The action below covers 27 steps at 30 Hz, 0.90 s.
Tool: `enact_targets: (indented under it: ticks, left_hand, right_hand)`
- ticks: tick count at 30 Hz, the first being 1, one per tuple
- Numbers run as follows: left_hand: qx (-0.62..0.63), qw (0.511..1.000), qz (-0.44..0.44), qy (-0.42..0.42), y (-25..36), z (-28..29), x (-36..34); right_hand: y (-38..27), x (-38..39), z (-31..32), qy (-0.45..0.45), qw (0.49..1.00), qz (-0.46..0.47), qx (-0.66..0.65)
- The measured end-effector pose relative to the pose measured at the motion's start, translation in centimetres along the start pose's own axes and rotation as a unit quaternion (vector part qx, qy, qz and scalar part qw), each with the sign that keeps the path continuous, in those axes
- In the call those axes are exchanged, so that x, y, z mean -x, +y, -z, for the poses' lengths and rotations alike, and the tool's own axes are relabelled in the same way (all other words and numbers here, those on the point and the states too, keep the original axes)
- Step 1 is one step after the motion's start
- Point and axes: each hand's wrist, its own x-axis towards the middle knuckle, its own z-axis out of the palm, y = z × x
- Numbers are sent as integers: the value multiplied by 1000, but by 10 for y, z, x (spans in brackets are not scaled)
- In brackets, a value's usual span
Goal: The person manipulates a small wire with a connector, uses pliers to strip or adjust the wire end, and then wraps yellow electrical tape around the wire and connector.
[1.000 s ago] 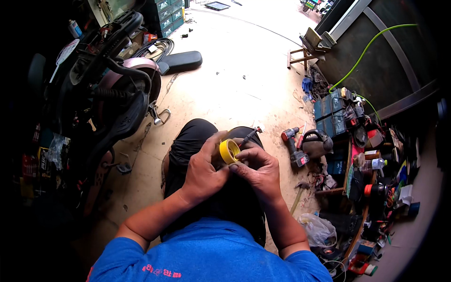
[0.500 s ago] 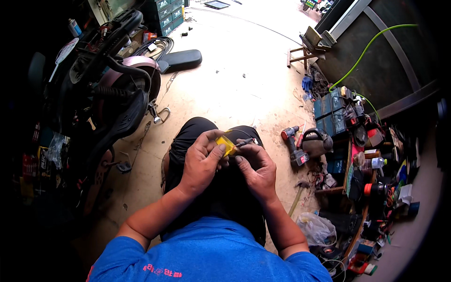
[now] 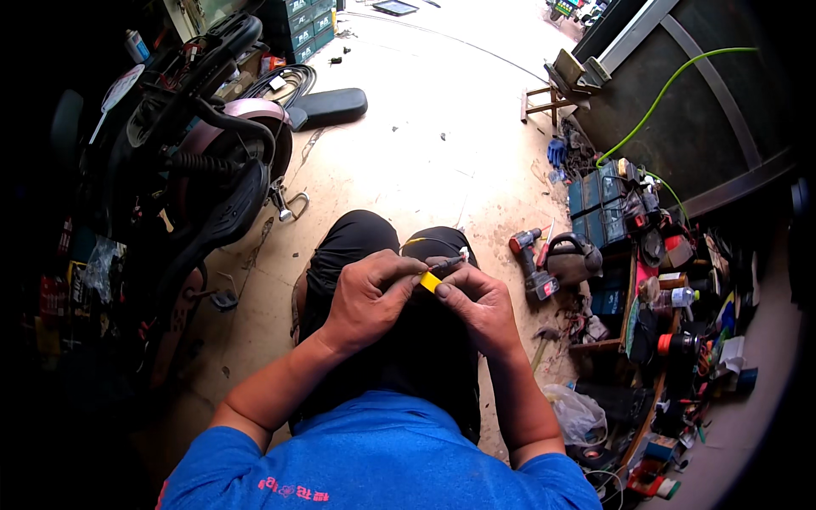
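Over my lap, a small flat-sided yellow piece is pinched between my two hands; its exact kind does not show. My left hand grips its upper left end with thumb and forefinger. At its lower right end, the thumb of my right hand presses on it, the fingers curled behind. A dark cable piece lies just beyond the yellow piece, against the right fingers. A thin wire loops over my knee toward a small white connector. Fingers hide part of the cable.
A partly stripped scooter stands on the left, a black seat beyond it. To the right are a cordless drill, a kettle, a hammer and a cluttered shelf. A wooden stool stands farther off.
The yellow piece has moved slightly down and right and turned, now showing a flat bright face. My left hand has shifted right, and my right thumb has come onto the piece.
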Motion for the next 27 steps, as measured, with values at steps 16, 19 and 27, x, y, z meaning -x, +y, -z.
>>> enact_targets:
  ticks: [16,19,27]
  left_hand:
    - [199,972,122,-40,8,-14,10]
    - [281,949,141,5,-1,-17,12]
    - [209,964,165,22,-1,-12,1]
  right_hand:
    - [-6,-1,-23,82,990,95,-56]
    - [-9,0,-26,102,988,119,-14]
    - [7,7,-31,101,992,63,-36]
